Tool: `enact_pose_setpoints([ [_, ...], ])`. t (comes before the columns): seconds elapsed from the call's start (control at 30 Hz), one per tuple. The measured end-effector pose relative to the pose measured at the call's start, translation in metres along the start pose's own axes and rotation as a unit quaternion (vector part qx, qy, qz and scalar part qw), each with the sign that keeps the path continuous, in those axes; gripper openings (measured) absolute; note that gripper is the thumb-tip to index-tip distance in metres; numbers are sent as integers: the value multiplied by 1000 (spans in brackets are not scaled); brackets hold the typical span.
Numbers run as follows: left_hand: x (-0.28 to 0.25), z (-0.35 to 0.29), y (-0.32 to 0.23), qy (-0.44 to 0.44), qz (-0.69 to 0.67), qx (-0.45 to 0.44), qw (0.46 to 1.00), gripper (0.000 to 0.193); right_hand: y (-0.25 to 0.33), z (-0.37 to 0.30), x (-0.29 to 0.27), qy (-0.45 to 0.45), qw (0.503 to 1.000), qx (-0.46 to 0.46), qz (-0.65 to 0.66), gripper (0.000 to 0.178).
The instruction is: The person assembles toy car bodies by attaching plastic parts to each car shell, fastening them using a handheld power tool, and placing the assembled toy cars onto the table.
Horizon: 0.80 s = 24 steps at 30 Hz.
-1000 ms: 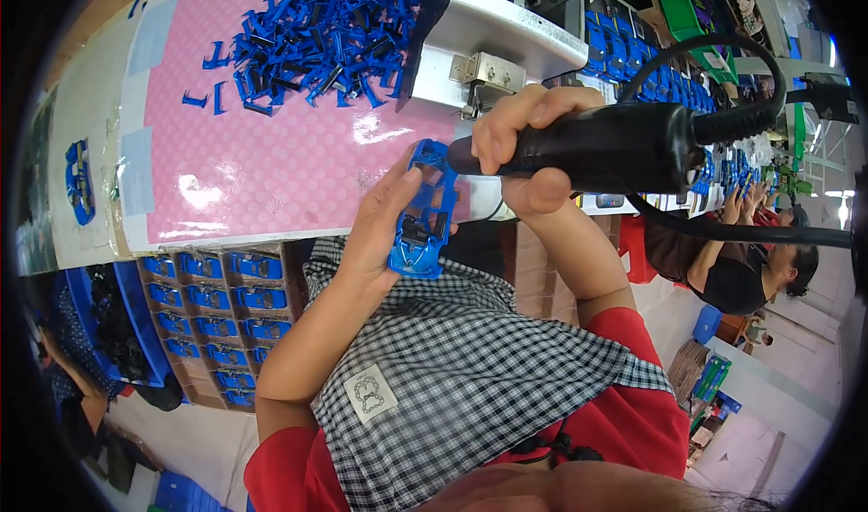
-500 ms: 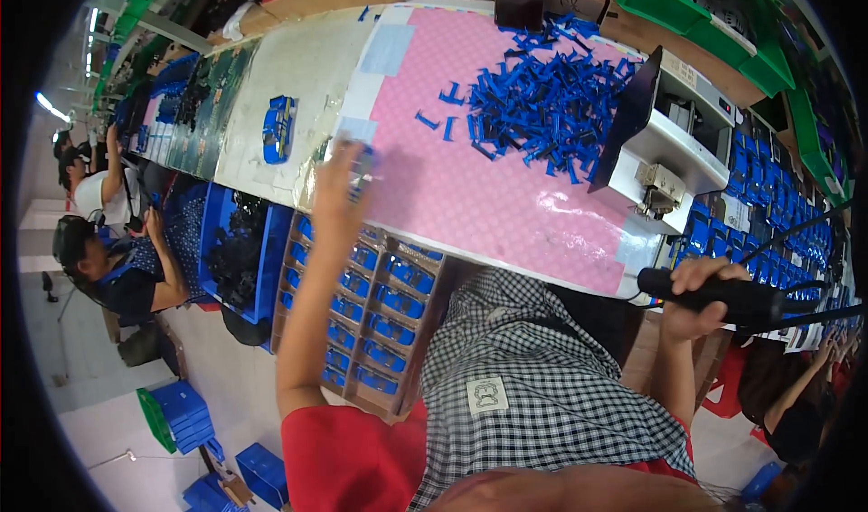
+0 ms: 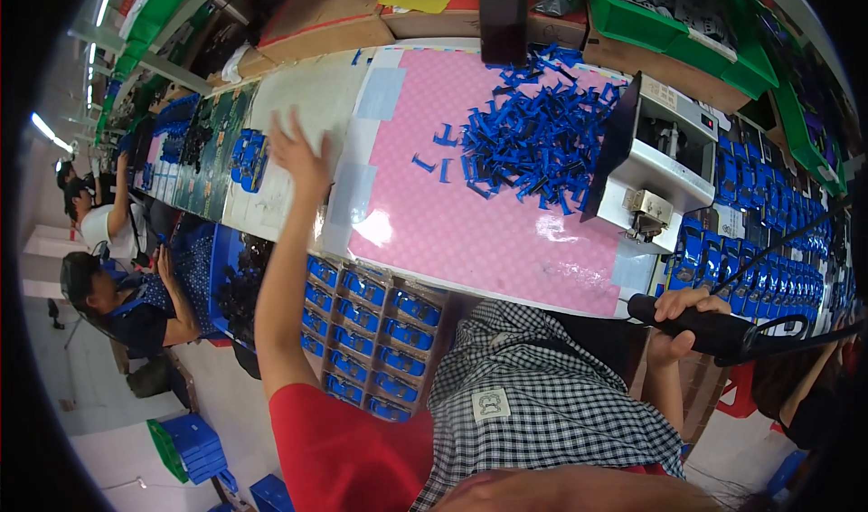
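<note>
My left hand (image 3: 300, 155) reaches over the pale left part of the bench, fingers spread and holding nothing. Just left of its fingertips lie what look like two blue toy cars (image 3: 249, 160), side by side. At the bench's right front edge my right hand (image 3: 684, 317) grips a black electric screwdriver (image 3: 734, 335), its tip pointing left. A heap of small blue plastic parts (image 3: 533, 137) covers the far middle of the pink mat (image 3: 425, 232), with a few strays at its left side.
A grey-white machine (image 3: 665, 155) with a dark plate stands right of the heap. Rows of blue car bodies (image 3: 746, 263) lie beyond it. A divided box of blue cars (image 3: 384, 340) sits below the front edge. Green bins (image 3: 669, 42) line the back. A co-worker (image 3: 127, 295) is at left.
My left hand has moved left and away from me, letting go of a blue toy car, which now lies beside the other one. My right hand still holds the screwdriver. The whole view has shifted slightly.
</note>
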<state>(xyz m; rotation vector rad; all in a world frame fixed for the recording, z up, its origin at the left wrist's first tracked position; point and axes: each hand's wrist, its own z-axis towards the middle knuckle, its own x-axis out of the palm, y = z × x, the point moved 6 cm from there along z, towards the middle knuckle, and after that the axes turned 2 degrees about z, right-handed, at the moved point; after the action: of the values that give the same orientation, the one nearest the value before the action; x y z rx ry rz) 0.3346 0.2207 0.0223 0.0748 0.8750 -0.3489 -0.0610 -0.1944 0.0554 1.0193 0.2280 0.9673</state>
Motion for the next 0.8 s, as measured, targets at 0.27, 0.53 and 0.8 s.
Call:
enact_pose_setpoints([
  [0.27,-97,-113,-332,243,-502,355,751,68,43,4,-39,-5,998,-6,-54,51],
  [0.53,-74,-163,-501,264,-413,376,787,88,24,-32,-90,-150,985,-56,-58,59],
  [0.8,-95,-152,-526,324,-439,400,736,104,42,-26,-102,-156,984,-78,-42,58],
])
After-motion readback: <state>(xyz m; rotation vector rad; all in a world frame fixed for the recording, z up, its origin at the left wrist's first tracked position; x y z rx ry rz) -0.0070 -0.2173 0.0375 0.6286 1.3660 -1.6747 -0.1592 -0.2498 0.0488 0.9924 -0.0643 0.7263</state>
